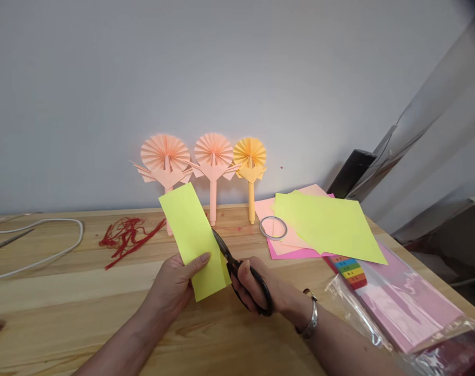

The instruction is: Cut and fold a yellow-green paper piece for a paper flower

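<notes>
Between thumb and fingers, my left hand (178,279) holds a strip of yellow-green paper (192,235), tilted to the left over the table. My right hand (257,287) grips a pair of black-handled scissors (232,261). Their blades lie along the strip's right edge and point up and left, and a bit of the same paper shows below them. Behind the strip, two pink paper fans (213,156) and a yellow-orange paper fan (249,156) lean upright against the wall. The strip partly covers the leftmost fan's handle.
Yellow-green sheets (331,224) lie over pink ones at the right, with a roll of clear tape (273,228) on their left edge. Nearer is a plastic packet of coloured paper (410,303). Red strings (130,237), a white cable (79,230) and a dark pointed tool (8,243) lie left.
</notes>
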`<state>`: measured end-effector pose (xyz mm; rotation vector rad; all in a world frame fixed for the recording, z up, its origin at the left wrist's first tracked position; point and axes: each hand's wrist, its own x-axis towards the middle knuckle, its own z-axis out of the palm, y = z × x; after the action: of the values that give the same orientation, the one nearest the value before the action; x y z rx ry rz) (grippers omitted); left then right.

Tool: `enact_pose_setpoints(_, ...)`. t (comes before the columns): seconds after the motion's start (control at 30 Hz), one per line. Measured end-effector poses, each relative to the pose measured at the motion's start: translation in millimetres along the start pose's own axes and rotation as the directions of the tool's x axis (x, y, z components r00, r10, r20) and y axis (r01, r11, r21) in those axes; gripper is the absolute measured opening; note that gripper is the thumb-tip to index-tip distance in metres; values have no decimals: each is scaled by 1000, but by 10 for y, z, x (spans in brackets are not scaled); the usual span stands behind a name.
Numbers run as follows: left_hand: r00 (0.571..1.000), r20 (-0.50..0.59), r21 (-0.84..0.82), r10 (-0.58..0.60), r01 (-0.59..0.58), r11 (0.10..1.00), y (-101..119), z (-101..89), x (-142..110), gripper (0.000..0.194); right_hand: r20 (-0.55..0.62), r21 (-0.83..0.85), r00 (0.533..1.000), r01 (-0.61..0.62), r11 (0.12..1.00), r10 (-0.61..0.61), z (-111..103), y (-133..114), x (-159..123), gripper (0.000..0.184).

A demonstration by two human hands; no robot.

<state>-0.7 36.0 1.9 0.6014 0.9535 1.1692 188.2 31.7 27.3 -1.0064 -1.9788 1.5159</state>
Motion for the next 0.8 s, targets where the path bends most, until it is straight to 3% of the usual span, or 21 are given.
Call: enact_pose_setpoints(0.8, 1000, 19, 9, -4, 4, 1000, -11, -25, 7, 24, -5, 4, 999, 45, 999, -45, 10, 34, 0, 61)
